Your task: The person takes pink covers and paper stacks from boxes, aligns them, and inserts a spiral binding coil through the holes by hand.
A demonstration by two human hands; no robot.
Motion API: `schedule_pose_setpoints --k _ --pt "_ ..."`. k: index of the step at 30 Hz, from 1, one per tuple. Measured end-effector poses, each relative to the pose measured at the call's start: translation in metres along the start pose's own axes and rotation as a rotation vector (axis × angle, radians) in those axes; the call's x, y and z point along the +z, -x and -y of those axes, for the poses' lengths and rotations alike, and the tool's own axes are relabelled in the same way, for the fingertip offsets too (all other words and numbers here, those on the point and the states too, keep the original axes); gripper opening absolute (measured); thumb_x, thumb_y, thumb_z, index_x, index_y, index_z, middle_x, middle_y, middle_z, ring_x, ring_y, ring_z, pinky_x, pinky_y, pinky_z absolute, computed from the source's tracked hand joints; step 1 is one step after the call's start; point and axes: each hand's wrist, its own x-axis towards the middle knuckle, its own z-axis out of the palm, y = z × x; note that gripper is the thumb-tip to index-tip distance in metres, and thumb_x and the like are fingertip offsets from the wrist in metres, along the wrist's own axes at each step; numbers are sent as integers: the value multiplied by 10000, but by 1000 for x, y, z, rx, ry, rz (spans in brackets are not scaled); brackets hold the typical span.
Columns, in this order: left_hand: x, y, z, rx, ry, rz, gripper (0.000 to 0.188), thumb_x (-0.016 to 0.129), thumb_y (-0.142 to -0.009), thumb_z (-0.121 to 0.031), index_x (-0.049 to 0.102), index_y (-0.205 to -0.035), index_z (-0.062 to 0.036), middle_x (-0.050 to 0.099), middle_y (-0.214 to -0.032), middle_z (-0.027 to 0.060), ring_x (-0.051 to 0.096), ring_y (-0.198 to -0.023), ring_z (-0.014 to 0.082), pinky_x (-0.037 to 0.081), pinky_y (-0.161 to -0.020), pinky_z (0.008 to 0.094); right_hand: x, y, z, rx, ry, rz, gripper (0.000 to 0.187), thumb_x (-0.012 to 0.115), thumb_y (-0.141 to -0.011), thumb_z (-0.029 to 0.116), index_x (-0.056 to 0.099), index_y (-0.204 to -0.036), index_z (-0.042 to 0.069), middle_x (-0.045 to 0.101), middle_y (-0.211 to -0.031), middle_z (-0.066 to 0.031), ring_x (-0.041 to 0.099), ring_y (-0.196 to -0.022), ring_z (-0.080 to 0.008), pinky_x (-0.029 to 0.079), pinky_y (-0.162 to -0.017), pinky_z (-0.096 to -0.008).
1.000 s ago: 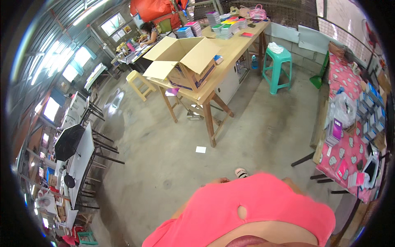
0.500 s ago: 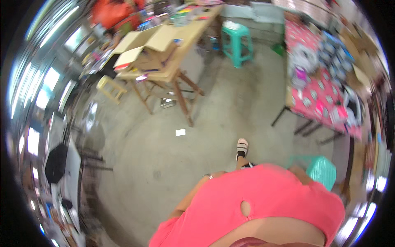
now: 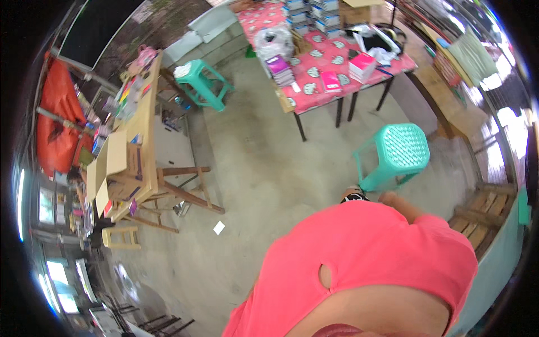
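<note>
In the head view, the right grip is showing just past the edge of the pink shirt, with its fingers too hidden to tell whether it is closing on anything or hanging loose. The left grip is not showing. The near stool is standing on the floor just beyond the right grip, nearest to it of all the things in sight.

As for progress, the work seems to be sitting between steps. The purple stack, the pink stack and the blue stacks are resting on the pink bench, apparently sorted by colour. The box on the wood bench is standing with its flaps spread, so closing it seems to be waiting; its contents are not showing.

The near stool is glossy green plastic, its squarish seat carrying a lattice of holes, its legs splaying outward. A smooth, patterned cloth is covering the pink bench, and a crinkled, see-through bag is slumping beside the purple stack. The box is plain brown cardboard with dark printing. A flat white paper is lying on the stained grey concrete.
</note>
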Motion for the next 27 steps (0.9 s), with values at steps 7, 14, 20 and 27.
schedule_pose_setpoints --k 7,14,20,27 --pt "70 -69 -81 -42 -65 53 448 556 -947 -373 532 -1296 -93 614 -1210 108 626 -1011 259 512 -845 407 20 80 -99 174 -47 7 257 536 -902 200 704 -1090 151 691 -1035 -137 662 -963 -351 522 -873 -467" --pt "97 -126 -184 -22 21 -90 457 563 -944 -374 525 -1301 -91 606 -1227 111 625 -1009 261 514 -836 417 -94 58 -107 567 -695 -248 277 602 -866 287 697 -1014 74 693 -967 -175 654 -938 -368 516 -841 -468" --pt "40 -152 -300 261 -10 -216 459 555 -946 -364 510 -1318 -99 575 -1273 106 625 -1002 278 523 -800 446 -170 3 -175 526 -722 -361 296 643 -827 292 693 -996 55 688 -1005 -182 649 -932 -387 516 -840 -465" --pt "-28 -145 -421 420 344 -264 502 573 -940 -391 493 -1328 -82 571 -1266 121 608 -1040 296 501 -874 450 -183 -97 -228 623 -787 -392 328 674 -805 275 679 -1066 76 653 -1032 -222 629 -982 -372 503 -892 -459"
